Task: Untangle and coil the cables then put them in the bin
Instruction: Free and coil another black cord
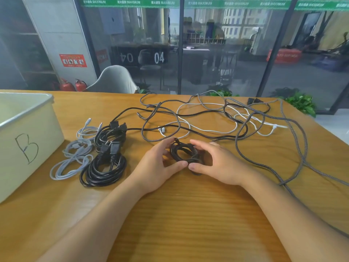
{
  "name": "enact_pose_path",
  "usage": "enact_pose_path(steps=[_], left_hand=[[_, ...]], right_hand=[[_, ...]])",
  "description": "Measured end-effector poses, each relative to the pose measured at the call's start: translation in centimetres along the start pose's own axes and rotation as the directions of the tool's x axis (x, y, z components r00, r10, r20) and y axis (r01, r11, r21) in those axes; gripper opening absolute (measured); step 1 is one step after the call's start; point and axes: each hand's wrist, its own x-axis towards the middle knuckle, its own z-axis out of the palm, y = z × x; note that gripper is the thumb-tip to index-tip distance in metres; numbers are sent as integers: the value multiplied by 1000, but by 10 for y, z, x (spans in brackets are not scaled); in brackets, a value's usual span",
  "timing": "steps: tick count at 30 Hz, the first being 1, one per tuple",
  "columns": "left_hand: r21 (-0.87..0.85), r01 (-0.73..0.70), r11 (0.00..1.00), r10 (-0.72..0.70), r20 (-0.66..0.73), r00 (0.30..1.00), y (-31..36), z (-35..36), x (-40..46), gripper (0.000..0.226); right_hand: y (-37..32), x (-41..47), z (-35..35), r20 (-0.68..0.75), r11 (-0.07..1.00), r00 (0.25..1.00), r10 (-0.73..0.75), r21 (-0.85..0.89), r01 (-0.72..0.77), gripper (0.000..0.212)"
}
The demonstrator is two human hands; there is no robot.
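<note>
A pale bin [28, 133] marked "B" is seen far left of the left hand [158, 165]; its contents cannot be told. A small dark coil [186, 153] is gripped between left hand and right hand [217, 163], its loop facing upward. Beyond the hands, tangled cables [226, 120] are spread across the table [188, 214].
</note>
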Motion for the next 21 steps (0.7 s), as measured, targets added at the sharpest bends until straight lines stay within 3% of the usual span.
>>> enact_pose_path(steps=[9, 21], left_hand=[[113, 11, 993, -4, -64, 998, -1, -20, -34, 77], [101, -46, 994, 73, -274, 959, -18, -68, -100, 75]], right_hand=[[-30, -5, 16, -68, 996, 993, -93, -10, 93, 86], [-103, -10, 54, -183, 945, 949, -255, 160, 285, 84]])
